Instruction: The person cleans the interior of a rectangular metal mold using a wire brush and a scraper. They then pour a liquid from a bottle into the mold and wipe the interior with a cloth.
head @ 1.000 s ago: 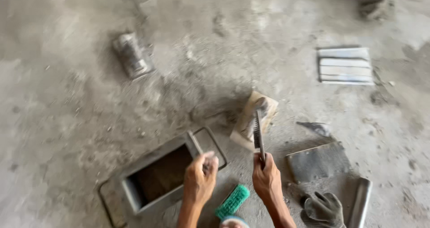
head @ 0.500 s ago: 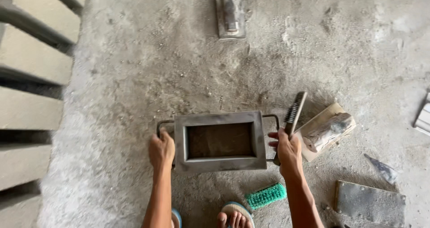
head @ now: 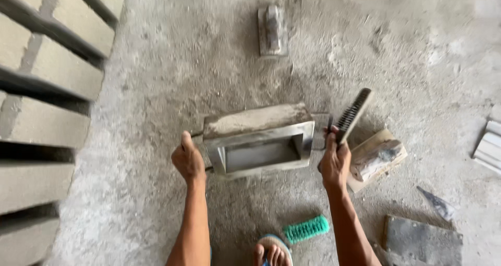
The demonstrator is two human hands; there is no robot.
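A rectangular metal mould [head: 259,139], grey and cement-stained, hangs lifted and tilted above the concrete floor, its open hollow facing me. My left hand [head: 188,160] grips the handle on its left end. My right hand [head: 334,160] grips the handle on the right end and also holds a black-bristled brush [head: 354,113] that sticks up and to the right.
Rows of grey concrete blocks [head: 47,88] lie at the left. A wooden float [head: 272,29] rests at the top, a wooden block tool [head: 376,158] right of the mould, a green brush [head: 307,228] near my sandalled foot [head: 271,250], a flat plate [head: 422,240] and trowel [head: 437,204] at lower right.
The view has swung left, bringing the block rows into sight. The mould, flat on the floor before, is now raised and tipped toward me by both hands.
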